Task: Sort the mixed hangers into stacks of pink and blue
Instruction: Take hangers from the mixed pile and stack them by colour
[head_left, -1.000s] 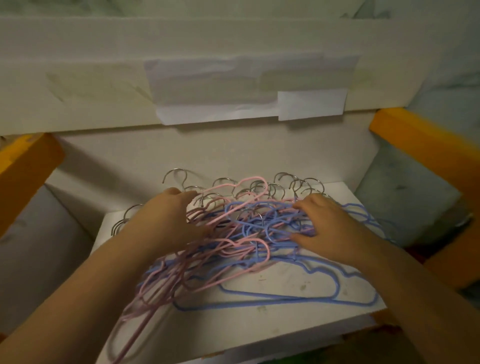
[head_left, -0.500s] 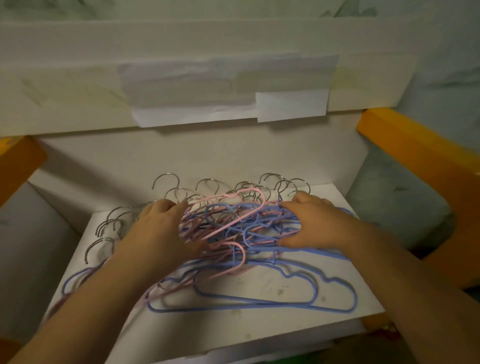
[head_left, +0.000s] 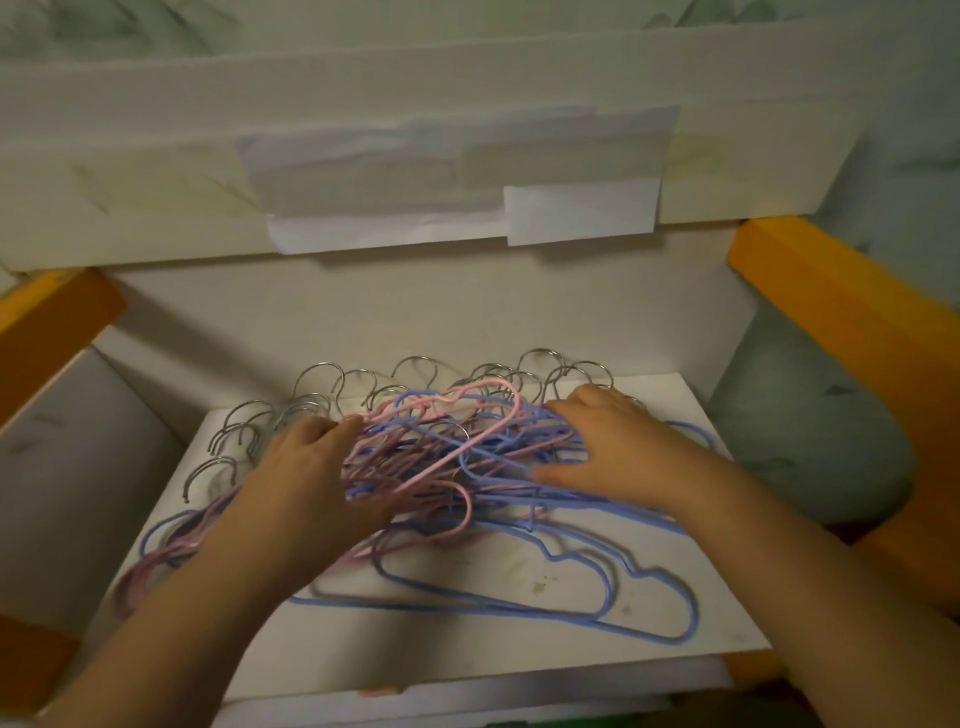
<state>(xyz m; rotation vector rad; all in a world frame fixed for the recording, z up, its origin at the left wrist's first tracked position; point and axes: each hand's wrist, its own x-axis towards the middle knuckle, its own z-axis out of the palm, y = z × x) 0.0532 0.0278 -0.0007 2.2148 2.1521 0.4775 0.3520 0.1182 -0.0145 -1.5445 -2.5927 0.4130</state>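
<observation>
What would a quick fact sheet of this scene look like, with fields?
surface: white shelf board
pile: pink and blue hangers tangled together, not yet sorted
hooks: metal, pointing toward the back wall
left hand: on the pile's left side, fingers among the hangers
right hand: palm down on the pile's right side
front: blue hanger lying flat

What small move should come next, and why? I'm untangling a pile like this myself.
Probably lift the raised pink hanger off the top with the left hand: it arches above the tangled pile, while the right hand presses the blue ones flat.
</observation>
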